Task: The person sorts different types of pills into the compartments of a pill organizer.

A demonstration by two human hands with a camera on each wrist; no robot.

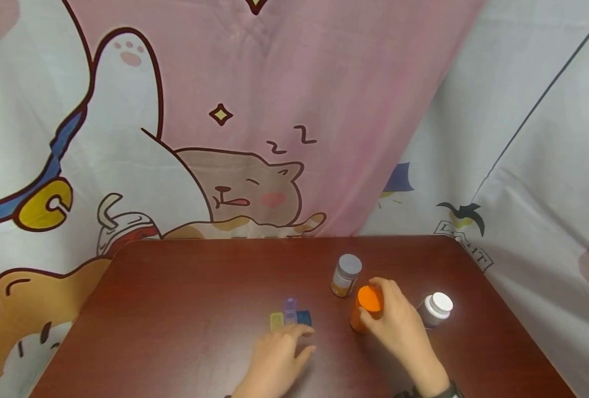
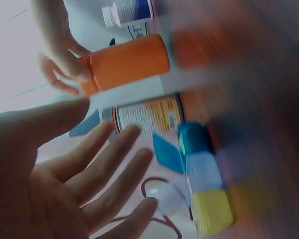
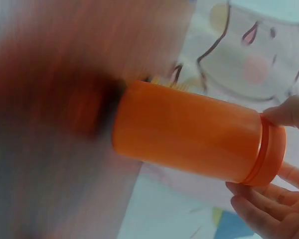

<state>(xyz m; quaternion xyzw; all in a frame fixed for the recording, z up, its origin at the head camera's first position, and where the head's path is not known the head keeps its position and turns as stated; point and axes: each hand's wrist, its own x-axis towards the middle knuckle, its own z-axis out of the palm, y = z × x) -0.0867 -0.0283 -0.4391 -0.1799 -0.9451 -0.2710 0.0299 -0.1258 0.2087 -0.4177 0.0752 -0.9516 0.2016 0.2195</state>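
My right hand (image 1: 401,326) grips an orange bottle (image 1: 360,320) by its orange lid, thumb on one side and fingers on the other. The bottle is upright; whether its base touches the table I cannot tell. My left hand (image 1: 276,356) is beside a small pill organizer (image 1: 290,318) with yellow, purple and blue compartments. In the left wrist view, the fingers of that hand are spread and hold nothing, and a blue lid (image 2: 168,153) stands raised on the pill organizer (image 2: 204,172).
A grey-lidded bottle (image 1: 345,276) with a white and orange label stands behind the orange one. To the right of my right hand is a white-capped bottle (image 1: 435,309). The brown table (image 1: 190,298) ends at a cartoon-printed curtain (image 1: 284,83).
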